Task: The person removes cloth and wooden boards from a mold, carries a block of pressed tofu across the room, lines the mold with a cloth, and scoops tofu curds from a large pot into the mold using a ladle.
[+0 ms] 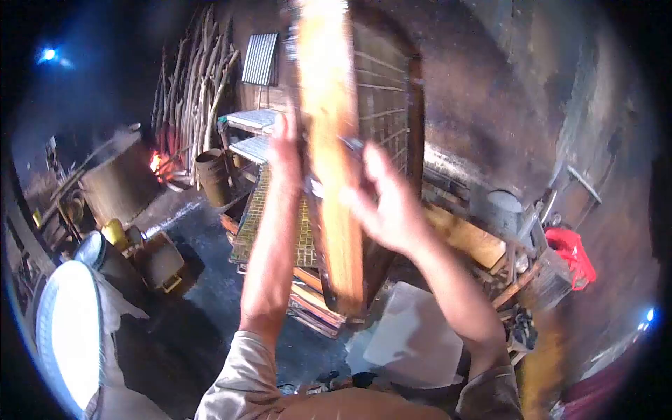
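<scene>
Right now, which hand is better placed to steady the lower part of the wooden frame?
Probably the right hand: it sits lower along the wooden frame, while the left hand is higher, at its left side.

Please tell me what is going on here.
A person has a wooden frame upright between both hands: the left hand at one side, the right hand at the other. Blur hides how firm each grip is. Behind its lower part, a mesh tray lies at a slant. Farther off to the left, a fire burns near leaning poles.
</scene>
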`<state>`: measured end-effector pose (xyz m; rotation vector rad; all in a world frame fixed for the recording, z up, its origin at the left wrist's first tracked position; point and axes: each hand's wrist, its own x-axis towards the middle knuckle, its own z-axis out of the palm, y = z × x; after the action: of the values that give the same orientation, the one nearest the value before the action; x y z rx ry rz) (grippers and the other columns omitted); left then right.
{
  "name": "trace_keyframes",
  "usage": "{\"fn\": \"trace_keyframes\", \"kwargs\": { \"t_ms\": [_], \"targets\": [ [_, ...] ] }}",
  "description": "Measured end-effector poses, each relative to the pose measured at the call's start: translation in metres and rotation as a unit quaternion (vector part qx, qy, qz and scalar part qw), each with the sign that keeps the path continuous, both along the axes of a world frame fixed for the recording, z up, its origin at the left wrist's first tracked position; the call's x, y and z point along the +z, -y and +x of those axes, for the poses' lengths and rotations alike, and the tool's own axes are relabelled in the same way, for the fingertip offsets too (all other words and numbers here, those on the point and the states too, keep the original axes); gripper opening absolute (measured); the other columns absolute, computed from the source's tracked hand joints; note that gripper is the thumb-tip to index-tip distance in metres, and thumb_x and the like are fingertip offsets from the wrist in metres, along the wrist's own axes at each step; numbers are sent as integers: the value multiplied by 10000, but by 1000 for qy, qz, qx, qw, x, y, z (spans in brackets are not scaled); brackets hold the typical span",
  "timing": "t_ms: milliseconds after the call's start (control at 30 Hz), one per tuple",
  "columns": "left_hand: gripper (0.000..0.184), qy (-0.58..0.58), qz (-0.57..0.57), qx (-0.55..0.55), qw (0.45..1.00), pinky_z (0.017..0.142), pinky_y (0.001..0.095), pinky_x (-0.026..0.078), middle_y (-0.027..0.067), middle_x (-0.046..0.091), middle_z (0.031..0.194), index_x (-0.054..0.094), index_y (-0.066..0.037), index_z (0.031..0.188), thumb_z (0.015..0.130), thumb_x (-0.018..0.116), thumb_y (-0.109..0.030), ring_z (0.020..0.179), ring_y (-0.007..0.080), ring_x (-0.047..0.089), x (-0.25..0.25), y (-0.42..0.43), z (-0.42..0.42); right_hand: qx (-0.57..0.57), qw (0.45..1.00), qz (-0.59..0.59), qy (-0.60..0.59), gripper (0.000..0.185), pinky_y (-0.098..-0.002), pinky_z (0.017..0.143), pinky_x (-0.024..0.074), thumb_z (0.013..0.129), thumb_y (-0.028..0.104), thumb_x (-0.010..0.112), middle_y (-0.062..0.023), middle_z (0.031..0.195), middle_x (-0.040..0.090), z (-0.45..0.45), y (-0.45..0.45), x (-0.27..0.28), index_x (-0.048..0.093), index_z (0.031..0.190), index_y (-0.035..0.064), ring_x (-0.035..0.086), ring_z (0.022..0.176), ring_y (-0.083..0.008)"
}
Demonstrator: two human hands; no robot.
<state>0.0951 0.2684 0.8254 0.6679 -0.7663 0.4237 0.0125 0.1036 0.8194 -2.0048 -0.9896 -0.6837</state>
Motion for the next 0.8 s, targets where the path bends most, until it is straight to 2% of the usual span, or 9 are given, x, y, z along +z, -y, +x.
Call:
{"fn": "trace_keyframes", "kwargs": {
  "t_ms": [167,300,433,500,567,600,633,700,800],
  "targets": [
    [923,-84,-17,159,984,893,362,420,152,402,1270,123,-136,1423,674,662,-158,1028,268,509,-29,-40,19,-90,986,-140,12,679,-395,898,433,801,258,612,-267,1140,521,-48,47,-120,287,1337,-3,544,1049,-349],
    [852,-143,-129,265,945,891,364,428,135,481,1168,187,-120,1390,689,671,-94,1007,255,520,-65,-50,31,-76,988,-82,-102,570,-356,666,519,760,214,656,-166,912,634,-41,91,-88,451,1277,90,645,765,-268],
    [662,-220,-183,249,925,856,384,437,131,498,1156,274,-105,1338,787,639,-151,981,242,529,-140,-94,58,-20,992,-109,64,413,-347,596,516,726,144,637,-107,810,633,0,73,-39,586,1135,111,623,654,-254],
    [533,-244,-113,430,862,835,369,432,138,501,1158,332,-77,1304,860,548,-275,970,250,532,-189,-118,78,-27,989,-143,27,362,-348,569,510,747,189,603,-85,755,627,7,48,-45,606,1105,137,614,629,-241],
    [525,-469,237,500,689,793,351,434,160,534,1079,398,-33,1245,899,421,-428,950,246,537,-258,-168,94,-42,977,-199,-62,354,-394,615,502,758,171,587,-82,669,607,7,27,-71,603,1112,179,605,607,-230],
    [604,-424,222,384,790,767,334,430,178,558,988,442,-20,1192,888,340,-532,927,233,543,-274,-166,85,-53,972,-218,-68,377,-415,700,481,751,164,592,-98,762,616,12,17,-117,591,1127,179,606,689,-239],
    [571,-526,319,421,667,763,316,428,155,572,931,445,-18,1165,872,414,-507,894,197,547,-260,-136,61,-61,967,-239,-69,400,-435,784,461,743,156,597,-115,855,625,15,14,-164,580,1142,179,607,771,-247],
    [586,-490,294,292,767,812,314,413,140,577,997,418,-20,1224,825,549,-429,936,218,544,-220,-54,-6,-22,983,-96,154,446,-448,893,383,724,111,603,-139,1109,550,-6,44,-179,555,1166,151,540,987,-277],
    [840,-355,225,393,818,910,331,376,163,404,1260,154,-33,1387,739,667,-181,1097,264,445,-238,61,-44,58,998,16,4,422,-436,930,350,720,68,597,-130,1213,473,-41,102,-188,566,1139,111,461,1098,-309]
  ]
}}
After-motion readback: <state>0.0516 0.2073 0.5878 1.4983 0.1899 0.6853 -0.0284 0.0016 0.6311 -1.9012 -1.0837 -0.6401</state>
